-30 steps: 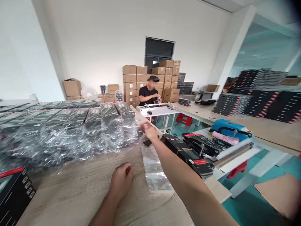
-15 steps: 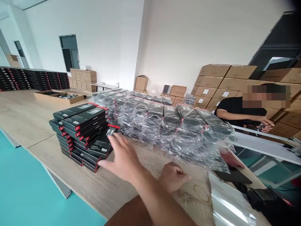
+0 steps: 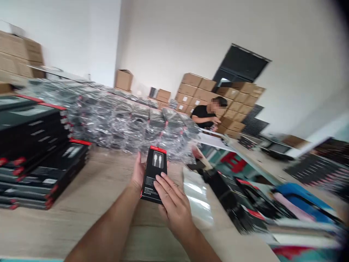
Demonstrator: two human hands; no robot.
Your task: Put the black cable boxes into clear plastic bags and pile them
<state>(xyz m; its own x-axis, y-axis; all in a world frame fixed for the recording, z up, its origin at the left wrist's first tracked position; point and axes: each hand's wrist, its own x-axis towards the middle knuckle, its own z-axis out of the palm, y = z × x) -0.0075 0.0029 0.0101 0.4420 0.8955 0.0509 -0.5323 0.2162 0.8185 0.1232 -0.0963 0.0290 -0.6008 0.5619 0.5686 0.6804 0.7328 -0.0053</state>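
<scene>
Both my hands hold a slim black box with a red top edge [image 3: 153,171], upright above the wooden table [image 3: 89,203]. My left hand [image 3: 137,174] grips its left side from behind. My right hand [image 3: 171,202] closes over its lower front, fingers on the label. A stack of the same black boxes [image 3: 35,156] stands at the left. Behind the held box lies a long row of boxes wrapped in clear plastic bags [image 3: 120,120].
A clear plastic bag [image 3: 197,198] lies flat on the table right of my hands. More black boxes and a blue sealing machine [image 3: 300,198] sit at the right. A person in a black shirt [image 3: 207,114] works at a far table before stacked cardboard cartons [image 3: 207,91].
My view swung left, then back right. My right hand reached to the stack at the left and took a black box; now both hands hold it in front of me.
</scene>
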